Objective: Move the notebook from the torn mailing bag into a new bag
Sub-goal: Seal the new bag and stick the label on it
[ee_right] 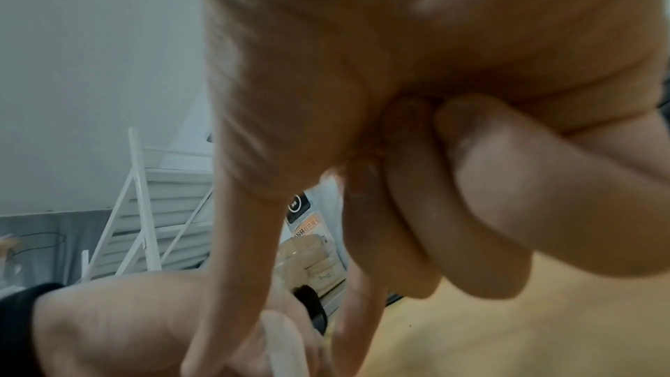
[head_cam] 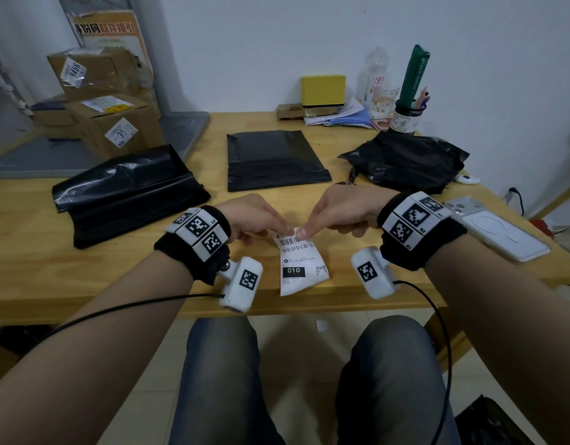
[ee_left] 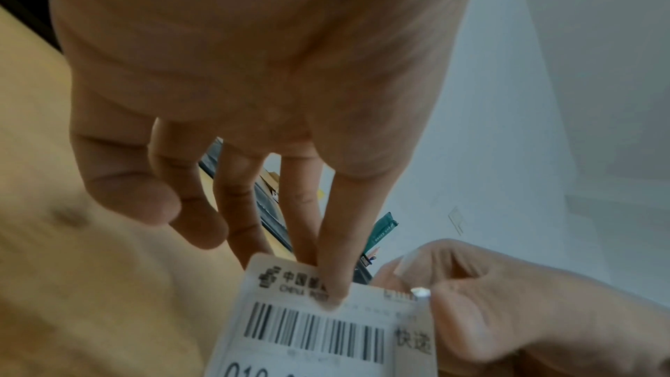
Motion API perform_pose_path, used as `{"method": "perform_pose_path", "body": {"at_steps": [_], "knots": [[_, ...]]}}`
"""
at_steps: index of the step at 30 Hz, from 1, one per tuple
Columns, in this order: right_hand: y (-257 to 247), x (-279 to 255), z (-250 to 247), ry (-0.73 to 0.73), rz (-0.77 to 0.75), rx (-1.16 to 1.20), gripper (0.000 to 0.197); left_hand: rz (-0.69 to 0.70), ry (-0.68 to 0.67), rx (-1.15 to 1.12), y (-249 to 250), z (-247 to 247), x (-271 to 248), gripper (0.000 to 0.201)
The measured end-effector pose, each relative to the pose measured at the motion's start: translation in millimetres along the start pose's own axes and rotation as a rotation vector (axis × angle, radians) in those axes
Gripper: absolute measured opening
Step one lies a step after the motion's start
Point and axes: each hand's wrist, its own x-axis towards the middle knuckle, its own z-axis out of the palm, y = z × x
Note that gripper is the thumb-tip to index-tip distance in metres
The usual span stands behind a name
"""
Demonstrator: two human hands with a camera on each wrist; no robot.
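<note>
1. Pinching a white shipping label (head_cam: 301, 263) by its top edge with both hands: left hand (head_cam: 251, 216) at the left corner, right hand (head_cam: 343, 211) at the right corner, fingers (ee_left: 331, 277) clamped on the paper (spare fingers of the right curled into the palm).
2. Hanging just above the near edge of the wooden counter (head_cam: 30, 252), barcode and "010" block facing up, lower half curling.
3. No notebook visible; probably inside the flat black bag (head_cam: 275, 160) lying mid-counter, which looks squared and filled, though impossible to confirm.
4. Crumpled black bag (head_cam: 405, 162) at the right, likely the torn one; shiny black bag (head_cam: 126, 191) at the left, gaping and partly folded.
5. Judged handling: label thin, limp, light, likely tacky on the back, so best held at corners only. Mailing film slick and floppy; notebook inside probably stiff and flat, easiest taken by an edge through the film.
6. Phone (head_cam: 498, 228) resting at the right counter edge.
</note>
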Motion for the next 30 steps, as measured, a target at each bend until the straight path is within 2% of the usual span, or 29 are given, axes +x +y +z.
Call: {"method": "perform_pose_path", "body": {"at_steps": [2,7,10,13,15,18,25,30], "knots": [[0,2,2,0.016,-0.001,-0.018,0.063,-0.001,0.005,-0.011,0,0,1,0.009],[-1,7,-2,0.108,-0.024,-0.028,0.025,0.003,0.004,-0.017,-1,-4,6,0.018],[-6,7,-9,0.111,-0.029,-0.037,0.016,0.012,-0.001,-0.043,-2,-11,9,0.022],[-9,13,-22,0.188,-0.077,0.012,0.009,0.054,-0.027,-0.143,-1,-23,11,0.019],[-12,18,-35,0.242,-0.107,0.048,0.008,0.093,-0.036,-0.244,0,-34,16,0.028],[-18,31,-58,0.294,-0.116,0.058,0.008,0.111,0.036,-0.316,2,-52,29,0.042],[-21,100,-118,0.310,-0.101,0.236,0.013,0.061,0.231,-0.385,6,-93,84,0.021],[-26,168,-152,0.257,-0.093,0.300,0.017,0.010,0.221,-0.449,12,-121,135,0.021]]}}
